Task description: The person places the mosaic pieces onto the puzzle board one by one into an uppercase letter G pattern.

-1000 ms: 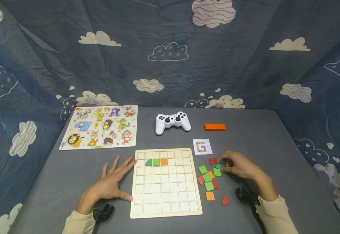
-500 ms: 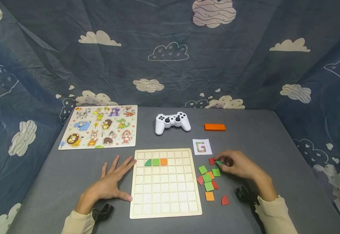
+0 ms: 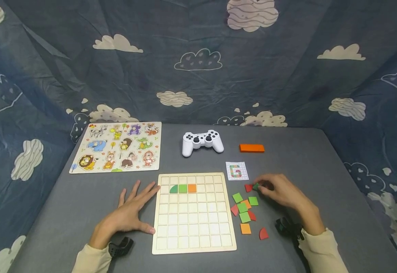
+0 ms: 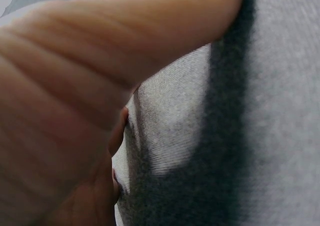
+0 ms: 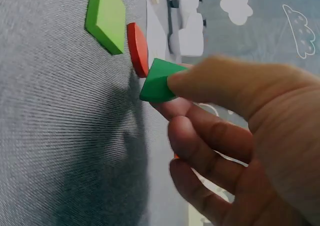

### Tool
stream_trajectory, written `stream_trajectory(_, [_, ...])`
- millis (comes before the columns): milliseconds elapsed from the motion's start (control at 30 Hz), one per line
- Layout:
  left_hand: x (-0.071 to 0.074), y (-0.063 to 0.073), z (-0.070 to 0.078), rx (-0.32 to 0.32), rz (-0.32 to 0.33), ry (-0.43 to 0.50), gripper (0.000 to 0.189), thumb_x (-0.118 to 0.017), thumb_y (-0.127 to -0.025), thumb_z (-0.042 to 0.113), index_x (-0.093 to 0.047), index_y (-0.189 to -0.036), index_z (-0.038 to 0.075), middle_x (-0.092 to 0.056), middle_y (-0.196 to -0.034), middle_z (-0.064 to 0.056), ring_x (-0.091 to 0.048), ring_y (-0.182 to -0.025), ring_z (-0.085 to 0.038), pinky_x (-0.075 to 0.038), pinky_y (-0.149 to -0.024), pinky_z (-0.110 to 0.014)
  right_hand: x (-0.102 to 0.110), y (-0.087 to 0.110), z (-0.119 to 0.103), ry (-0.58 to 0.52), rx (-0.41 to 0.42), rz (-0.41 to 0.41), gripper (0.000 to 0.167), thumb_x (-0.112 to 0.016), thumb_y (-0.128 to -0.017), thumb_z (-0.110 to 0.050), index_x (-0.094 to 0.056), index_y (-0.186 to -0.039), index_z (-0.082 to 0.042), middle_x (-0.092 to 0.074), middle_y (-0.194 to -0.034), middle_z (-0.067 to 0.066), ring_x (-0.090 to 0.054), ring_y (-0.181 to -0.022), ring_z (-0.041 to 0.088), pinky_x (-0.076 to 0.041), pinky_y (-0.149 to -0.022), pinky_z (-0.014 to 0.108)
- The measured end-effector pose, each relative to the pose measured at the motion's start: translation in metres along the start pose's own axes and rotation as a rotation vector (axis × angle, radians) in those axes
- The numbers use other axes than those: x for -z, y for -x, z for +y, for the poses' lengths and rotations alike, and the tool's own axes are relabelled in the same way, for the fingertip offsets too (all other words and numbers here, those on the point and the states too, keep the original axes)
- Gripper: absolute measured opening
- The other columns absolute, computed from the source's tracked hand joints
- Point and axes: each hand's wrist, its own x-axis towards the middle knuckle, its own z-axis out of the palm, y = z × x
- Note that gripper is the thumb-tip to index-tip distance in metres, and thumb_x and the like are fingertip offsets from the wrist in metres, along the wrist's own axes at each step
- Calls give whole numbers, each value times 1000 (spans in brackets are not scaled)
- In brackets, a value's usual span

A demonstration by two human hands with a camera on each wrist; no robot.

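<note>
Between thumb and fingertip, my right hand [image 3: 283, 191] pinches a dark green quarter-circle tile [image 5: 159, 81], tilted up off the cloth in the right wrist view. A red tile [image 5: 137, 49] and a light green square tile [image 5: 106, 20] lie just beyond it. My left hand [image 3: 130, 212] is spread flat on the table, its thumb and a fingertip touching the left edge of a wooden grid board [image 3: 193, 220]. Upper cells of the board hold a green quarter-circle tile [image 3: 173, 189], a green square tile [image 3: 182, 188] and an orange square tile [image 3: 192, 188].
Several loose tiles, among them an orange square [image 3: 245, 228] and a red quarter circle [image 3: 263, 233], lie right of the board. A pattern card [image 3: 237, 171] sits above them. Farther back are an animal puzzle [image 3: 116, 148], a white game controller [image 3: 203, 142] and an orange block [image 3: 251, 148].
My right hand has lifted and tilted the dark green quarter-circle tile, shifting slightly away from me. The left hand stays in place on the board's edge.
</note>
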Motion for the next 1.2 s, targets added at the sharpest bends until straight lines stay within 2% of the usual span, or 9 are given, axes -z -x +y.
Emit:
stream_trajectory(200, [-1,1,-2,-5,2,5,129,-92,-55,52,-24,-161,25,-15,-169,-9,11,-152,-49,16,-109,-75,-1,-2,-6,-6,-6,27,22,-74,-90,-8,-72,-111,-8,-71,-91,-5,-59,-77,5,-53,-69,28])
stream_trajectory(367, [0,4,-2,-10,-1,10,128,-91,-56,53,-24,-161,25,-14,-169,-9,11,-152,-49,16,-108,-75,-2,-9,-22,-14,32,18,17,-74,-90,-9,-72,-107,-10,-70,-87,-7,-58,-75,4,-52,-68,28])
stream_trajectory(533, [-2,3,-2,-11,2,13,128,-91,-56,54,-25,-161,25,-15,-169,-8,10,-152,-49,16,-109,-75,-4,-21,-34,-33,69,-7,17,-73,-91,-9,-72,-108,-11,-70,-85,-8,-57,-73,6,-52,-70,29])
stream_trajectory(733, [-4,0,-3,-13,3,8,129,-91,-55,54,-24,-161,26,-15,-169,-7,10,-152,-48,16,-109,-74,-7,-36,-50,-31,95,-46,17,-70,-93,-12,-70,-110,-11,-72,-91,-6,-63,-79,6,-55,-73,30])
stream_trajectory(1000, [-2,-1,-2,-11,2,9,129,-92,-55,54,-25,-161,25,-15,-169,-8,10,-152,-48,16,-109,-75,-20,-55,-71,-17,196,-83,13,-67,-96,-12,-69,-109,-14,-71,-93,-6,-64,-83,6,-54,-74,29])
stream_trajectory(1200, [-1,0,-3,-13,7,11,129,-91,-55,54,-25,-161,25,-14,-169,-9,10,-152,-49,16,-108,-75,-27,-69,-88,5,224,-155,11,-66,-97,-13,-68,-107,-14,-70,-90,-7,-62,-79,4,-53,-75,27])
